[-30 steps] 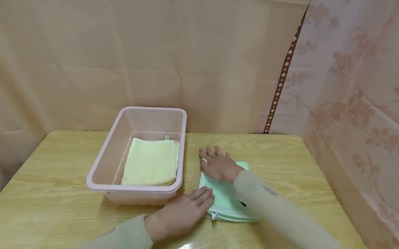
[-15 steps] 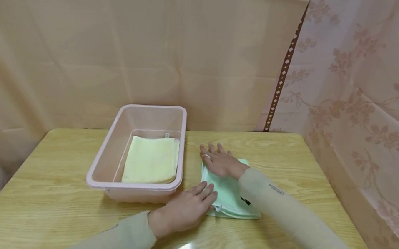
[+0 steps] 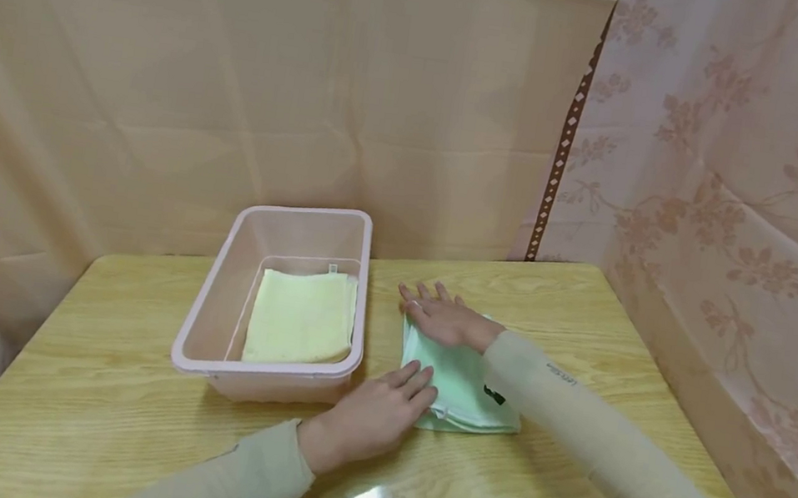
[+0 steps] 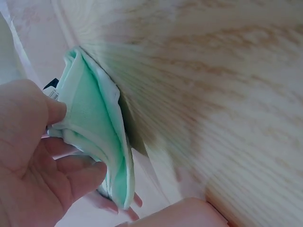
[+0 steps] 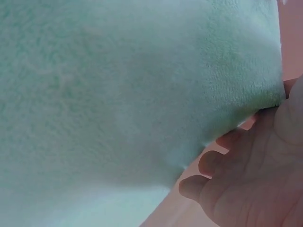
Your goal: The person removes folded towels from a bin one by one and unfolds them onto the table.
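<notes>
- Fingers of the left hand are curled, and with the thumb they pinch an edge of the green towel, its layers parting near the grip
- The right hand lies over the towel's upper left corner, its fingers spread; its thumb is hidden in the head view, so I cannot tell whether it pinches the cloth
- The green towel is on the table, right of centre and low in the frame, with a black patch near its right side; its left edge looks raised
- A folded yellow towel lies in the pink tub, left of centre, near the green towel but apart from it
- The step in hand looks like gathering the green towel by its left side, whether to fold or lift it I cannot tell
- The next move would call for a secure hold on both left corners, layers kept together
</notes>
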Tool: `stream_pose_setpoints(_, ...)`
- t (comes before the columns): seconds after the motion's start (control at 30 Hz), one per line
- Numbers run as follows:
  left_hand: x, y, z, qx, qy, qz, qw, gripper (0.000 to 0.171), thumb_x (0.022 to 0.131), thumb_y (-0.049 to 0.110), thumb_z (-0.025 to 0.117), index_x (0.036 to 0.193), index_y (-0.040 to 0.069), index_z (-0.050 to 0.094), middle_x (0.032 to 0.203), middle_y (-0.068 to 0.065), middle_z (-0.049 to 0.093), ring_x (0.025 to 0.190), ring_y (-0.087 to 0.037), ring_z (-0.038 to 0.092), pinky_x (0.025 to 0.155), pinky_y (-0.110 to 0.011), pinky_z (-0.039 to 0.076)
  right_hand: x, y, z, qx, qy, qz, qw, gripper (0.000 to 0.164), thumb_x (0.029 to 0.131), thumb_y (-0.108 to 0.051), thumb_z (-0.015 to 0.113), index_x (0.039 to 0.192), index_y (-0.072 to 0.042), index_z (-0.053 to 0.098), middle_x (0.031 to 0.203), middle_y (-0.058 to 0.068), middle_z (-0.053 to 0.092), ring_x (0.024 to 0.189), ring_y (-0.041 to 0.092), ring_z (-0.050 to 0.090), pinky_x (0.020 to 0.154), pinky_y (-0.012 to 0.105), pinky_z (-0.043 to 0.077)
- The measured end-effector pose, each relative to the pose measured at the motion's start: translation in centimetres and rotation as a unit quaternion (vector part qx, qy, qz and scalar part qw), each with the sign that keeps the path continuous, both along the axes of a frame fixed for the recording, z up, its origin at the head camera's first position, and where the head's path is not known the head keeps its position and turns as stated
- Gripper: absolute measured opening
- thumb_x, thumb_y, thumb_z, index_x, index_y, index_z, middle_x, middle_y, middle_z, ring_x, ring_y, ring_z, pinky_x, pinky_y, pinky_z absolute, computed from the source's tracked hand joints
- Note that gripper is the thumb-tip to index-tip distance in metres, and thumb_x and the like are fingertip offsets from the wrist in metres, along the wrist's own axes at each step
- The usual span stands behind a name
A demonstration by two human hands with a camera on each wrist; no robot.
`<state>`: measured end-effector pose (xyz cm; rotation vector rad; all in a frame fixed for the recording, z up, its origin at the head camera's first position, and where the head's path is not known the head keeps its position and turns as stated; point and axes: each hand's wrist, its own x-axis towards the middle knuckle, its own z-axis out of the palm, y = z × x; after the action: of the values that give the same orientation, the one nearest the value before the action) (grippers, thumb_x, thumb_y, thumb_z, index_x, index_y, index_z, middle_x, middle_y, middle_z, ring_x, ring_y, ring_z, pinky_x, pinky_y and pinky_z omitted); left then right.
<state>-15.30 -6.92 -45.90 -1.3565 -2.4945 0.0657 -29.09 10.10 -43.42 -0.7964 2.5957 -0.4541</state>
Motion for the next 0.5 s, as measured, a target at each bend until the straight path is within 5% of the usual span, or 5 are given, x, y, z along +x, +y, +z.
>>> stream_pose_setpoints(0.5, -0.3, 0.7, 0.7, 0.032, 0.029, -0.021, 0.9988, 0.017, 0.104, 0.008, 0.054, 0.119, 0.008, 0.063, 0.141, -0.019, 0.058, 0.132, -0.038, 0.053, 0.102, -0.043, 0.049, -0.4, 1.5, 1.1, -0.039, -0.01, -0.01, 0.999, 0.071, 0.105, -0.062, 0.003, 0.164, -0.023, 0.005, 0.167, 0.021, 0.002, 0.149, 0.05, -0.008, 0.117, 0.066, -0.004)
